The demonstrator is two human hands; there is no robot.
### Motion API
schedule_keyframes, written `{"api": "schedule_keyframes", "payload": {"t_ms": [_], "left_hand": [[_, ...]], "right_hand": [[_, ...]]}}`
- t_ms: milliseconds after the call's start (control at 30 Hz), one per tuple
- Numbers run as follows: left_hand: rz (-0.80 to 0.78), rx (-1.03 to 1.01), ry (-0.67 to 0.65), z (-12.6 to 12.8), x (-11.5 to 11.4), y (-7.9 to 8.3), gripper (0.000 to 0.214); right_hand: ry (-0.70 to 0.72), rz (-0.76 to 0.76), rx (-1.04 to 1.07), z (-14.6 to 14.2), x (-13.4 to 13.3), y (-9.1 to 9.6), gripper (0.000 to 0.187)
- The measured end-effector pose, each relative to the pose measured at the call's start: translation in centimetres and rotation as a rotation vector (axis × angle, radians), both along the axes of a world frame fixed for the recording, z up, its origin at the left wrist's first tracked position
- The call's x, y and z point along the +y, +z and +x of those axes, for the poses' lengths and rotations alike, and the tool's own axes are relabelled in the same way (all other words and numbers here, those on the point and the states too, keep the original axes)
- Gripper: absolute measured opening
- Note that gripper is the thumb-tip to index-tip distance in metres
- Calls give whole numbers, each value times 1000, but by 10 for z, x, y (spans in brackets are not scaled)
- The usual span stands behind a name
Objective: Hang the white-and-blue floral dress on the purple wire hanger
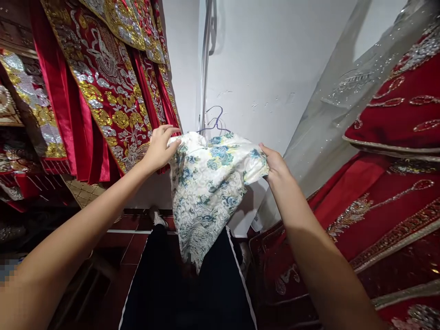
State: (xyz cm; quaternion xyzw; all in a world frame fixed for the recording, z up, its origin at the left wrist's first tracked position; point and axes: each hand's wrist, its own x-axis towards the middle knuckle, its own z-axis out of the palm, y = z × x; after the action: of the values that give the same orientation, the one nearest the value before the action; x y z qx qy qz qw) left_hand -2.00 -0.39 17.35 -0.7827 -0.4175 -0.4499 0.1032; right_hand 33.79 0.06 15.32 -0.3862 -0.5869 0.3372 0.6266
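A white lace-textured blouse (209, 197) with blue and green floral patterns is spread out in front of me on a purple hanger (216, 121). The hanger's hook rises above the collar and looks free of any rail. At the blouse's left shoulder edge is my left hand (161, 149), its fingers stretched out and the thumb apart from them. My right hand (277, 165) grips the short sleeve on the other side between thumb and fingers. The lower part of the blouse hangs in a point above my legs, with a fringed tip.
Red garments (117, 87) with gold and silver embroidery hang at left. On the right are a sheer sparkling fabric (319, 119) and red beaded garments (388, 197). A metal rail (205, 59) runs along the white wall (268, 59). Dark red tiles (129, 247) cover the floor.
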Motion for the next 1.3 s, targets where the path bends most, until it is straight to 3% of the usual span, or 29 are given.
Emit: {"api": "schedule_keyframes", "payload": {"t_ms": [67,133,233,300,333,433,500,567,633,700,800,867,967,1100,1200,1300], "left_hand": [[-46,-91,-59,0,-7,-3,40],[-212,-241,-183,2,-15,-5,39],[-622,-507,-466,12,-36,-12,39],[-909,-628,-619,23,-56,-22,39],[-1030,-677,-660,29,-66,-30,38],[-1239,-852,-630,38,-92,-55,26],[-1298,-908,-570,35,-102,-68,22],[-1348,-823,-537,25,-106,-72,26],[-1372,-651,-539,11,-104,-67,29],[-1308,-499,-541,-5,-99,-55,31],[-1083,-308,-446,-28,-88,-34,31],[-915,-217,-362,-40,-81,-20,33],[-731,-149,-301,-51,-72,-3,36],[-506,-54,-156,-55,-55,6,38],[-134,-96,17,-56,-37,0,29],[168,-182,93,-50,-25,-21,27]], "right_hand": [[81,-24,-11,-9,-10,3,50],[147,-55,-19,-24,-31,-4,50],[158,-109,27,-57,-79,-40,49],[109,-99,24,-80,-112,-72,38],[155,-107,-49,-89,-127,-87,32],[461,-120,-356,-103,-155,-114,19],[626,9,-549,-100,-157,-116,15],[584,190,-667,-91,-148,-111,12],[357,314,-727,-80,-129,-105,15],[115,371,-821,-71,-106,-103,42],[-90,457,-1011,-69,-72,-106,94],[-172,529,-1091,-74,-53,-107,105],[-267,615,-1114,-85,-27,-98,99],[-248,662,-1194,-86,8,-59,88],[-269,689,-1291,-76,30,-26,78],[-430,645,-1290,-61,39,-5,69]]}}
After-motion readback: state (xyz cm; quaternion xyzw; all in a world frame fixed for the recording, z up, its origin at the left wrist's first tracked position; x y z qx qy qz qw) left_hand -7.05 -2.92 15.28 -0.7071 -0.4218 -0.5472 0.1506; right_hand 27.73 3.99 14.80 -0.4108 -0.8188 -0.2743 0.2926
